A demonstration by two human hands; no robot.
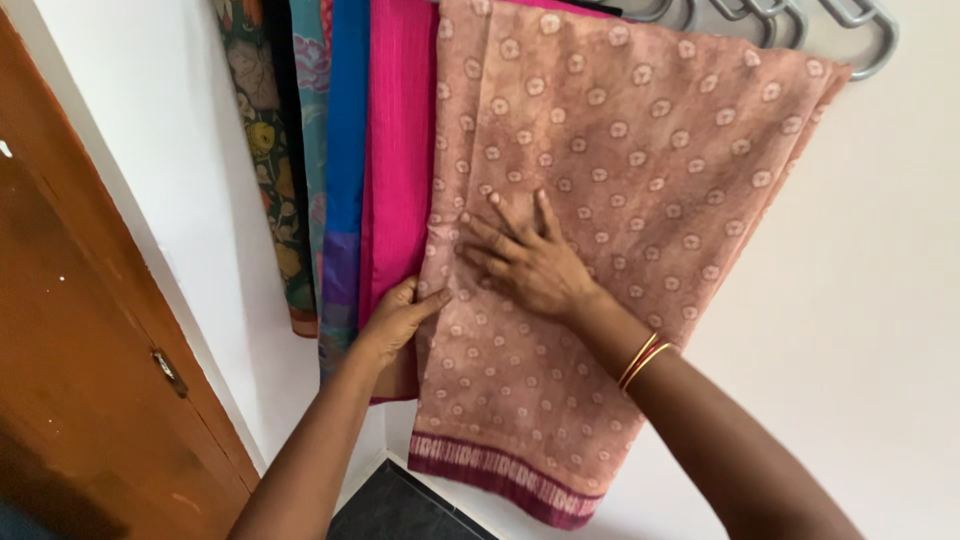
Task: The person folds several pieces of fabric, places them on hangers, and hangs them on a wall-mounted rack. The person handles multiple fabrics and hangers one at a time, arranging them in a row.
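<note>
So there's a row of folded fabrics hanging against a white wall [850, 330], and the one up front is a dusty pink cloth [620, 170] with little pale round motifs all over and a dark maroon border band [500, 478] at the bottom edge. It hangs off a grey metal rack [860, 30] at the top, spread a bit wider than the others.

The right hand [525, 262] lies flat on the pink cloth, palm down, fingers spread, pressing it against the wall rather than gripping anything. Two thin gold bangles [642, 360] sit on that wrist. The left hand [398, 318] is at the cloth's left edge, fingers curled around it with the thumb on the front, so it's pinching that edge. Can't really tell whether it's also catching the layer behind, since the fingers disappear behind the fabric.

Just to the left hangs a bright magenta cloth [398, 150], touching the pink one, then a blue cloth [347, 150], then a dark floral print cloth [262, 140] nearest the corner. A brown wooden door [80, 350] fills the left side, with a small metal latch [168, 372] on its edge. A dark tiled floor [400, 510] shows at the bottom.
</note>
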